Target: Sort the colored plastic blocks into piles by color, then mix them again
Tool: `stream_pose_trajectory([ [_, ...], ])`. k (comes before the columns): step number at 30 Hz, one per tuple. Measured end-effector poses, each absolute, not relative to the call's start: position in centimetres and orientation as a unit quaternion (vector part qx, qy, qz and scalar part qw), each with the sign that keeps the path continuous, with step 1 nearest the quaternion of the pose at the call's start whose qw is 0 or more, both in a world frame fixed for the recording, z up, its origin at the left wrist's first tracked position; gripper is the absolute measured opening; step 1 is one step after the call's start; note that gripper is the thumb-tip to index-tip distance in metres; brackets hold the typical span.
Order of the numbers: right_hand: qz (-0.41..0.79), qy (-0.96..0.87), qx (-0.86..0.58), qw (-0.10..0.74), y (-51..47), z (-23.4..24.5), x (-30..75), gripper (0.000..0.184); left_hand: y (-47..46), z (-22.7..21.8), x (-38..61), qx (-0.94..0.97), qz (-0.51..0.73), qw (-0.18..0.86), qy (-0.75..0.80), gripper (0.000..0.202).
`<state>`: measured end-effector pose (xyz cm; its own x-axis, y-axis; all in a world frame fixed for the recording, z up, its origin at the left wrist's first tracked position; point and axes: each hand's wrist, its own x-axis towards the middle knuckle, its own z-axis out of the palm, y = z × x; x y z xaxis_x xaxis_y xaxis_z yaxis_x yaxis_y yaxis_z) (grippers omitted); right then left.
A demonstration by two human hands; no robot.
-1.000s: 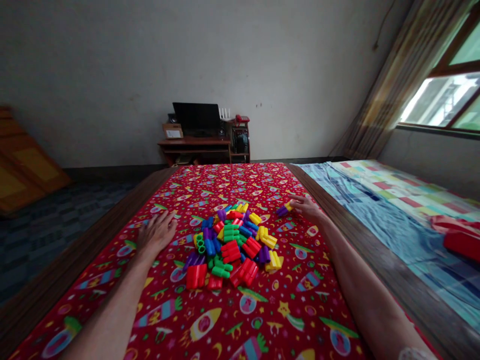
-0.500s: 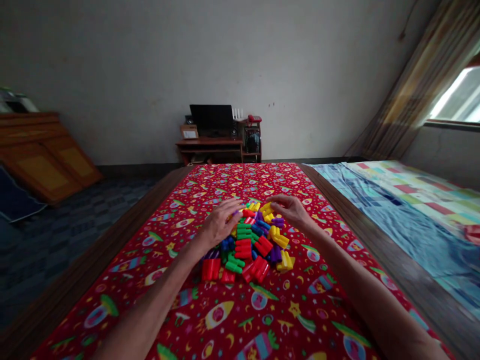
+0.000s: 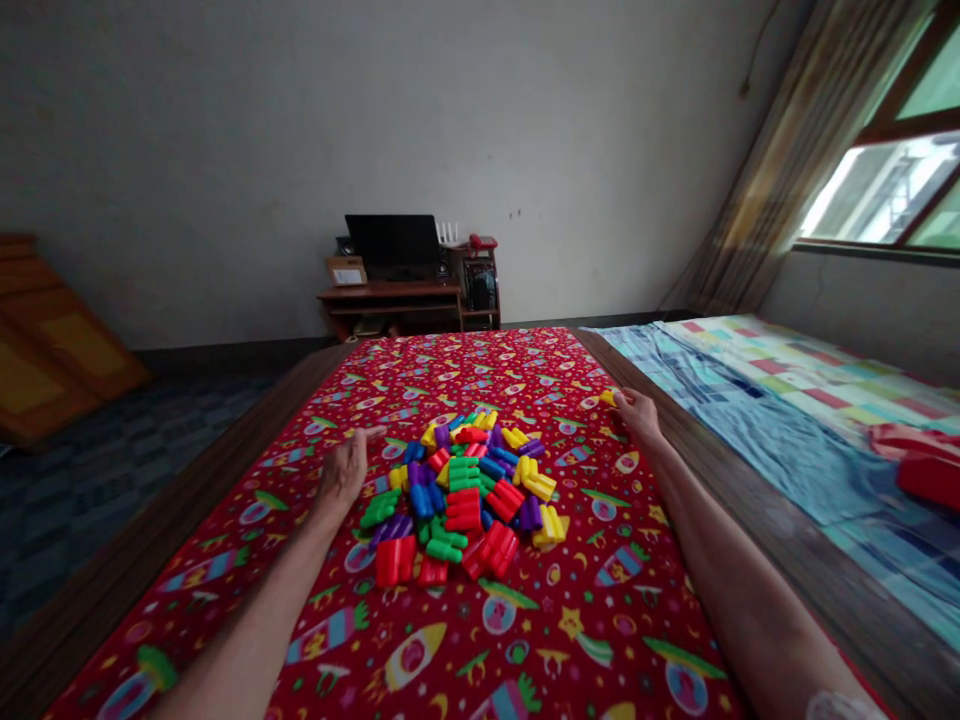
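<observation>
A heap of plastic building blocks (image 3: 465,490) in red, green, blue, yellow and purple lies in the middle of a red cloth (image 3: 480,640) printed with rockets. My left hand (image 3: 346,468) rests edge-on at the heap's left side, fingers together, touching a green block (image 3: 379,508) and holding nothing. My right hand (image 3: 634,412) reaches to the cloth's far right edge, away from the heap, with a small yellow block (image 3: 609,397) at its fingertips. Both forearms stretch across the cloth on either side of the heap.
The cloth covers a wooden-edged platform (image 3: 172,520). A blue and patchwork sheet (image 3: 810,420) lies to the right with a red thing (image 3: 926,475) on it. A desk with a monitor (image 3: 394,270) stands at the far wall. Wooden boards (image 3: 52,360) lean at left; a curtained window (image 3: 877,190) is at right.
Both hands have left the top of the heap. My left hand drew back to the heap's left side; my right hand swung out to the cloth's right edge with a yellow block.
</observation>
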<state>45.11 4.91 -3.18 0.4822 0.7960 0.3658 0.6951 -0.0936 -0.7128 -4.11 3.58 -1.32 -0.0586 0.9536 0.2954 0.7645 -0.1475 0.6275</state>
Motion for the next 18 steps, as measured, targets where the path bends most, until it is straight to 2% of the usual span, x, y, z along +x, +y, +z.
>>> stream_pose_trajectory([
  [4, 0.006, -0.542, -0.771, 0.333, 4.6, -1.6, 43.7, 0.042, 4.3, -3.0, -4.7, 0.711, 0.282, 0.093, 0.637, 0.058],
  [6, -0.035, -0.558, -0.764, 0.321, 4.3, -0.7, 42.1, 0.040, 4.6, -3.3, -4.6, 0.734, 0.280, 0.067, 0.614, 0.056],
  [8, -0.050, -0.592, -0.727, 0.344, 3.8, -0.3, 39.6, 0.038, 5.0, -3.6, -4.6, 0.749, 0.293, 0.059, 0.591, 0.055],
  [11, 0.024, -0.714, -0.609, 0.345, 2.7, -0.4, 34.5, 0.032, 5.4, -3.9, -4.7, 0.760, 0.305, 0.059, 0.571, 0.054],
  [14, 0.090, -0.818, -0.502, 0.267, 1.5, -0.9, 29.9, 0.023, 5.6, -4.2, -4.9, 0.768, 0.303, 0.057, 0.562, 0.052],
  [18, 0.091, -0.846, -0.486, 0.201, 0.6, -0.5, 29.0, 0.021, 5.4, -4.0, -4.9, 0.772, 0.304, 0.053, 0.555, 0.052],
])
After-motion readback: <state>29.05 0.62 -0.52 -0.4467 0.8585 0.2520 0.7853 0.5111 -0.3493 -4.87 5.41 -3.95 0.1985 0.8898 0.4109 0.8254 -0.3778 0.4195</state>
